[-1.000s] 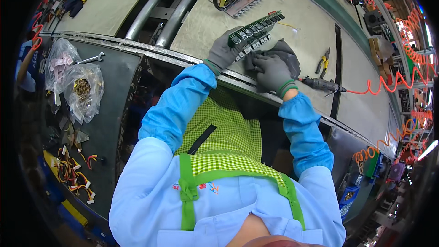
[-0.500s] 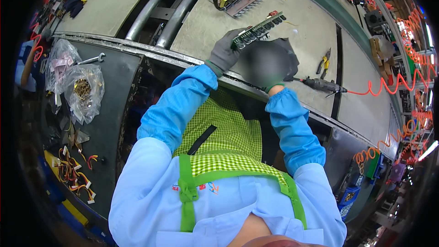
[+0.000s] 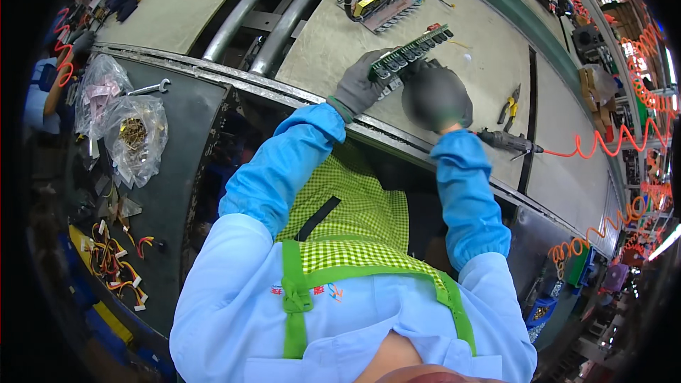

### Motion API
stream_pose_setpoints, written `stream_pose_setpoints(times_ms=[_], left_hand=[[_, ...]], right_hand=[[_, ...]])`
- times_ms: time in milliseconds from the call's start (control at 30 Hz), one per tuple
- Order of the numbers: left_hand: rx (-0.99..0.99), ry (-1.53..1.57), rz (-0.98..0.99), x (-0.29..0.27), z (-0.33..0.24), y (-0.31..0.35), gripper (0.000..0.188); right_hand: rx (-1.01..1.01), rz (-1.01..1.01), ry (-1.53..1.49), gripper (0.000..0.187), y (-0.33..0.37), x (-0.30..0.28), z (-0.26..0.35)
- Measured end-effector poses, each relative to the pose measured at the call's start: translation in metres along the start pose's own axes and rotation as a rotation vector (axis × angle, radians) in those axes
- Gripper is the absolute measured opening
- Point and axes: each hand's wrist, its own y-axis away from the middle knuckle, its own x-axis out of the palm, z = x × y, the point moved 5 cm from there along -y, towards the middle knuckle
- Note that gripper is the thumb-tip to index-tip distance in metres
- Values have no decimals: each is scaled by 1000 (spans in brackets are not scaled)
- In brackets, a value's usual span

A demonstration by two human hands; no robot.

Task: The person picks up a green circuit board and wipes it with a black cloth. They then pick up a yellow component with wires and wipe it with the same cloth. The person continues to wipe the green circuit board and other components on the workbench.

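Observation:
My left hand (image 3: 360,85), in a dark grey glove, grips the left end of a green circuit board (image 3: 411,53) with a row of black components along it. The board is held tilted above the metal worktop, its far end pointing up and right. My right hand (image 3: 436,96), also gloved, is right under the board, close to its lower side. A blur covers most of this hand, so its fingers and anything in them cannot be made out. Farther back on the worktop lies another circuit assembly (image 3: 383,3) with a yellow-wrapped transformer and a loose wire.
Right of my hands lie yellow-handled pliers (image 3: 509,108) and a dark power screwdriver (image 3: 507,142) on a red coiled hose (image 3: 603,143). On the left bench are a wrench (image 3: 150,88), a plastic bag of brass-coloured screws (image 3: 133,138) and wire harnesses (image 3: 117,269). Metal rollers (image 3: 252,7) separate the worktops.
My right hand has shifted right and turned, coming up under the board. The left hand keeps its hold on the board. The whole view has shifted slightly.

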Motion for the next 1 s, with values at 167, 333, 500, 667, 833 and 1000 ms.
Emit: stream_pose_setpoints(times_ms=[167, 333, 500, 667, 833, 1000], left_hand=[[79, -159, -40, -7, -17, -2, 40], [31, -89, -69, -8, -7, 0, 40], [-6, -102, -59, -3, 4, 1, 40], [88, -205, -56, -8, -12, -1, 39], [20, -140, -65, -9, 4, -1, 39], [-112, 42, -71, -4, 21, 1, 42]], right_hand=[[-192, 51, 80, 44, 34, 0, 44], [-216, 291, -268, 33, 39, -39, 30], [-40, 105, -343, 34, 10, -48, 32], [-223, 142, 35, 36, 36, -12, 74], [-277, 275, -59, 40, 39, -24, 67], [-174, 555, -51, 33, 32, -36, 42]])
